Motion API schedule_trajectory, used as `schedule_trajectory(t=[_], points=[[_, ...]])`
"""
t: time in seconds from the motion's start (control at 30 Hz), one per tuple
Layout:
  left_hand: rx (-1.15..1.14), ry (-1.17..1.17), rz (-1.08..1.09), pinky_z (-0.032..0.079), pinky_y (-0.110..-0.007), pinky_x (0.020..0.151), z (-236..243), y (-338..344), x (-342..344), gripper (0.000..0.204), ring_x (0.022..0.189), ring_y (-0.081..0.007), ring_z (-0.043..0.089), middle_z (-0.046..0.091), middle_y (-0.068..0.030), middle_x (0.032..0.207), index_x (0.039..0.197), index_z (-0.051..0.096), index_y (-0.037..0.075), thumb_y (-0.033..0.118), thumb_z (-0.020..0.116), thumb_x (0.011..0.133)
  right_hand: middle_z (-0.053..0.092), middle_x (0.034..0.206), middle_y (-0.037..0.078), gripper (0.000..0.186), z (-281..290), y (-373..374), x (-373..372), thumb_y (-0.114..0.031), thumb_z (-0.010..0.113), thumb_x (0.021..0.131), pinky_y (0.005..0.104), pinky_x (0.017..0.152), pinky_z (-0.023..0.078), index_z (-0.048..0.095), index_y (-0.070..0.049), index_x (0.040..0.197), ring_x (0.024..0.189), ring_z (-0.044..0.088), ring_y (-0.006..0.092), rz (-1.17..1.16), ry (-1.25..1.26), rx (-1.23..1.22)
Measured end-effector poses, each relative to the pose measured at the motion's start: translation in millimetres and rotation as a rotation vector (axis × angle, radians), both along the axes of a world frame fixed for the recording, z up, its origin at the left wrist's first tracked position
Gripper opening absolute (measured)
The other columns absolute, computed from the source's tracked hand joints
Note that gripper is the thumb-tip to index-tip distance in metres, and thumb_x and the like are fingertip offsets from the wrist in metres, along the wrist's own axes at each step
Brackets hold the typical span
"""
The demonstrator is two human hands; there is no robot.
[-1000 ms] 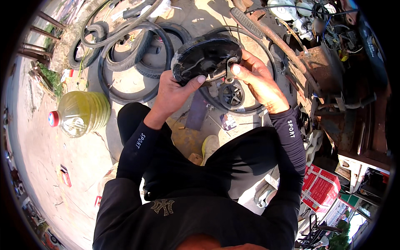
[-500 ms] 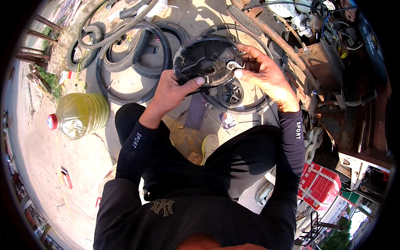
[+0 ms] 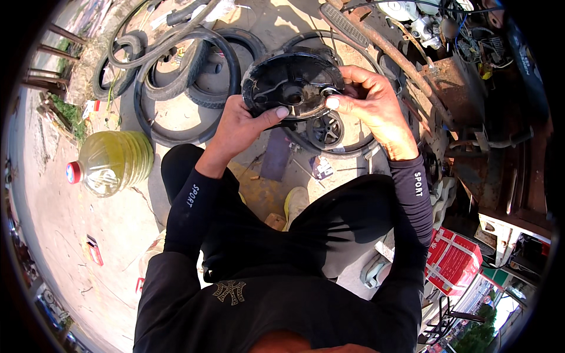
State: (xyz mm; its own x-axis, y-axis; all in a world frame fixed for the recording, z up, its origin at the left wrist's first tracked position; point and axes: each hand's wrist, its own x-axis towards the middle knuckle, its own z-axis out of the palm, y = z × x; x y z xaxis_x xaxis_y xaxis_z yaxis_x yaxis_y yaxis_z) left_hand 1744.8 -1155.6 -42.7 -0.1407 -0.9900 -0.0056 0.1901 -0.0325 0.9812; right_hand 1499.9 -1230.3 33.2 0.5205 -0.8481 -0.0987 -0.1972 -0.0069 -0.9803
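Observation:
A round black brake plate (image 3: 306,70), worn and dusty at the rim, is held up in front of me between both hands. It has a raised rim, a hole near its middle and a smaller ring-shaped fitting (image 3: 327,92) at its right side. My left hand (image 3: 252,120) grips the lower left edge, thumb laid across the face and fingers hidden underneath. At the right edge, my right hand (image 3: 372,101) pinches the plate, its thumb pressed beside the small fitting and partly covering it. The plate tilts away from me, and its underside is hidden.
Several tyres (image 3: 232,67) lie on the ground ahead and left. A black spoked wheel (image 3: 325,130) lies beneath the plate. Left stands a jug of yellowish liquid (image 3: 118,162) with a red cap. Rusty metal parts (image 3: 450,88) crowd the right, near a red box (image 3: 453,262).
The plate has shifted slightly left and tips further away. My right thumb has moved over the small fitting, so the bright metal seen there before is mostly covered.

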Motion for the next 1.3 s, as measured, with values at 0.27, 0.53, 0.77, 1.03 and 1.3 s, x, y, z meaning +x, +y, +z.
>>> schedule_trajectory(t=[0.27,0.53,0.77,1.03,1.3], points=[[-0.049,0.032,-0.022,0.051,-0.025,0.076,-3,0,5,0.021,0.086,-0.0047,0.060,0.073,0.0005,0.097,0.111,0.074,0.001,0.010,0.076,0.092,0.042,0.071,-0.012,0.042,-2,3,6,-0.008,0.086,0.082,0.0190,0.058,0.032,0.068,-0.001,0.120,0.065,0.036,0.0003,0.012,-0.023,-0.059],[-0.061,-0.026,0.021,0.050,-0.025,0.075,-1,0,5,0.020,0.083,-0.0060,0.060,0.073,-0.0005,0.093,0.109,0.074,0.000,0.010,0.076,0.092,0.045,0.071,-0.011,0.045,-1,5,8,-0.010,0.087,0.082,0.0192,0.057,0.032,0.069,-0.002,0.123,0.064,0.036,0.0003,-0.002,-0.083,-0.113],[-0.119,-0.060,0.054,0.050,-0.025,0.076,-4,4,6,0.023,0.084,-0.0065,0.060,0.073,-0.0008,0.093,0.111,0.073,0.000,0.010,0.077,0.091,0.035,0.070,-0.011,0.047,-7,2,10,-0.012,0.089,0.079,0.0201,0.056,0.027,0.069,-0.002,0.121,0.064,0.032,0.0013,0.031,-0.030,-0.175],[-0.181,-0.020,0.010,0.050,-0.026,0.078,-5,0,14,0.024,0.087,-0.0074,0.060,0.073,-0.0008,0.095,0.112,0.073,0.000,0.010,0.077,0.091,0.034,0.069,-0.010,0.049,-2,10,7,-0.013,0.089,0.079,0.0209,0.056,0.027,0.069,-0.002,0.123,0.063,0.032,0.0025,0.018,0.020,-0.301],[-0.136,0.039,0.064,0.050,-0.028,0.088,-8,-7,7,0.035,0.098,-0.0094,0.061,0.071,-0.0040,0.108,0.121,0.065,-0.002,0.015,0.076,0.093,0.042,0.064,-0.009,0.042,5,16,19,-0.016,0.086,0.084,0.0208,0.054,0.030,0.070,-0.001,0.120,0.059,0.035,0.0012,-0.072,0.138,-0.373]])
